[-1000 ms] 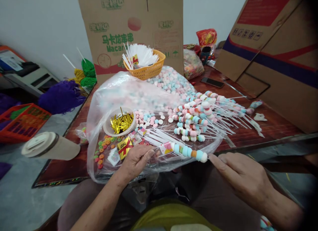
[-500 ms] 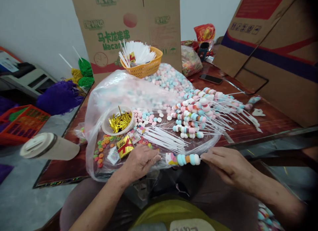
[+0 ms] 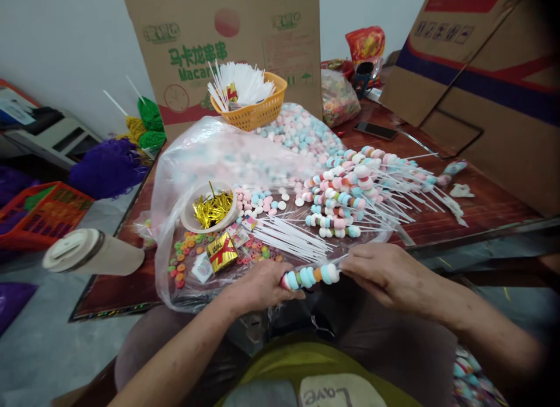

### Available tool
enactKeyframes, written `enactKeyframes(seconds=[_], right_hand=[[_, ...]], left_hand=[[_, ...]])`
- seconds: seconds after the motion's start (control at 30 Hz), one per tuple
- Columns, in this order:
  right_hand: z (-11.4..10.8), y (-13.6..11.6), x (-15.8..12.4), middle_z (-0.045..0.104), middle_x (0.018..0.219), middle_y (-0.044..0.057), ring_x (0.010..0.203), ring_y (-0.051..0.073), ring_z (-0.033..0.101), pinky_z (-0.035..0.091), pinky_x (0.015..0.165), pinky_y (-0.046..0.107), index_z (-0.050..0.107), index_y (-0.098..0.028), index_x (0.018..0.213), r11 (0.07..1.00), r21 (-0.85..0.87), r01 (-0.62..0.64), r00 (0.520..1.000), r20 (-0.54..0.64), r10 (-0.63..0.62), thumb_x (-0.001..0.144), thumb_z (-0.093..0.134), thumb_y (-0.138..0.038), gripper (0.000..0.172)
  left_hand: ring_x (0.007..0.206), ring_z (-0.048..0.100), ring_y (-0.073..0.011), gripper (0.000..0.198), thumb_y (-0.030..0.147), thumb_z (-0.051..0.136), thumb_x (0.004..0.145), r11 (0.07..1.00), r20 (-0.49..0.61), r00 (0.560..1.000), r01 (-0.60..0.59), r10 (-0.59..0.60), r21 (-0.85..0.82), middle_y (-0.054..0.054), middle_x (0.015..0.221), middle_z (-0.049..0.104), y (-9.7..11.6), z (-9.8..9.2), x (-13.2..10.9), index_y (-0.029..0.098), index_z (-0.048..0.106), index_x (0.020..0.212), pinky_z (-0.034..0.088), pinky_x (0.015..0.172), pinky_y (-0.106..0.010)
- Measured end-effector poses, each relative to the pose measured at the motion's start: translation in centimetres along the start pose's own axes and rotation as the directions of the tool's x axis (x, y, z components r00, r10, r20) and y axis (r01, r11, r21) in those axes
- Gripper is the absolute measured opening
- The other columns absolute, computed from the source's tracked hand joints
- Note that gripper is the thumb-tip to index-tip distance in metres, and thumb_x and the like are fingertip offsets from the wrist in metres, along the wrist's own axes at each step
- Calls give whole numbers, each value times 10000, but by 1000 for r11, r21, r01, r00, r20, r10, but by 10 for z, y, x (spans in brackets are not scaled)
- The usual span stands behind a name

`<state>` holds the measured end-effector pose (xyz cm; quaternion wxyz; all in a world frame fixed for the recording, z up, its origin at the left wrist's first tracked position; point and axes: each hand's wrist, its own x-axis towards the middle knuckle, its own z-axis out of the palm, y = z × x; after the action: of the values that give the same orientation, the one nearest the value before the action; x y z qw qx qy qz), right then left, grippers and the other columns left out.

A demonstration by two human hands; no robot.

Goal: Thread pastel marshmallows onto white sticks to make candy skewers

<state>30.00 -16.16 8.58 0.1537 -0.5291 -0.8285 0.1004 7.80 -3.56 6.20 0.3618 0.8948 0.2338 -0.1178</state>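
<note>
A candy skewer (image 3: pixel 311 277) of blue, orange, green and white pieces lies level between my hands, above the table's front edge. My left hand (image 3: pixel 265 286) is closed around its left end, covering most of a patterned piece there. At the white right end, the fingers of my right hand (image 3: pixel 387 274) are pinched together; a strip of clear film shows beside them, and the stick is hidden. Just beyond are loose white sticks (image 3: pixel 291 238) and a pile of finished candy skewers (image 3: pixel 350 191). A gold pack of twist ties (image 3: pixel 222 251) lies near my left hand.
On a clear plastic bag (image 3: pixel 175 162) stand a bowl (image 3: pixel 186 216) of gold ties and an orange basket (image 3: pixel 262 114) of white sticks. Ring candies (image 3: pixel 180 268) lie loose. A lidded cup (image 3: pixel 116 254) is at left, a phone (image 3: pixel 375 130) behind, cardboard boxes (image 3: pixel 289 57) around.
My left hand has moved right and closed over the skewer's patterned left end. The skewer and my right hand have shifted slightly left and up in view.
</note>
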Motion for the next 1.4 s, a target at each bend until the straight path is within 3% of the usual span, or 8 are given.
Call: enactKeyframes(seconds=[0.27,0.43,0.57,0.67,0.77,0.93,1.13,1.4], right_hand=[[-18,-3,14,545,632,16,566,127,444,233,519,265,585,-169,738,991,-120,58,982,187,-35,740,454,-66,167],[8,-7,41,591,655,5,585,113,478,253,520,240,596,-180,745,994,-31,103,950,299,-89,752,504,-114,114],[30,-2,49,605,676,3,610,110,500,288,538,224,578,-166,692,989,85,119,932,334,-141,754,533,-169,77],[30,9,42,597,702,16,645,112,510,321,581,222,580,-158,742,987,151,62,960,262,-101,817,464,-174,138],[24,18,33,581,721,31,670,109,509,340,615,219,575,-141,803,969,246,16,984,165,-58,884,376,-207,225],[18,16,37,549,694,26,629,116,473,300,564,234,575,-155,795,991,85,103,989,101,-112,870,389,-188,203],[-11,1,41,567,728,30,691,148,459,300,642,307,560,-187,813,851,-437,293,944,-10,-330,860,420,-155,151],[-15,3,31,593,791,20,774,142,487,344,761,352,538,-196,954,806,-535,254,886,-206,-416,851,453,-109,160]], left_hand=[[574,427,-92,351,410,679,621,925,122,993,48,-2,-377,55,629,486,0,8,9,152,569,832,324,513,-184],[508,453,-79,540,339,727,569,755,188,979,62,83,-653,41,696,535,13,37,29,164,534,1042,386,505,-214],[537,510,-104,681,293,719,575,681,167,986,112,15,-723,-21,784,598,16,30,30,151,448,1184,433,521,-249],[847,573,-183,942,306,741,559,744,8,999,36,-41,-667,-106,1047,591,3,2,6,186,230,1342,464,697,-294],[955,537,-234,800,389,758,519,926,-20,998,43,-54,-376,-99,1110,573,-14,-15,-20,190,437,1224,442,774,-314],[556,522,-116,342,370,657,643,861,224,965,227,-136,-456,32,654,562,-25,0,-24,159,558,893,427,518,-214],[372,399,-55,314,394,727,562,816,490,871,268,21,-512,61,497,479,-19,-12,-15,156,548,660,340,345,-165],[388,412,-65,254,361,735,548,879,619,785,289,10,-381,46,483,520,-17,-40,-19,159,620,651,342,366,-173]])
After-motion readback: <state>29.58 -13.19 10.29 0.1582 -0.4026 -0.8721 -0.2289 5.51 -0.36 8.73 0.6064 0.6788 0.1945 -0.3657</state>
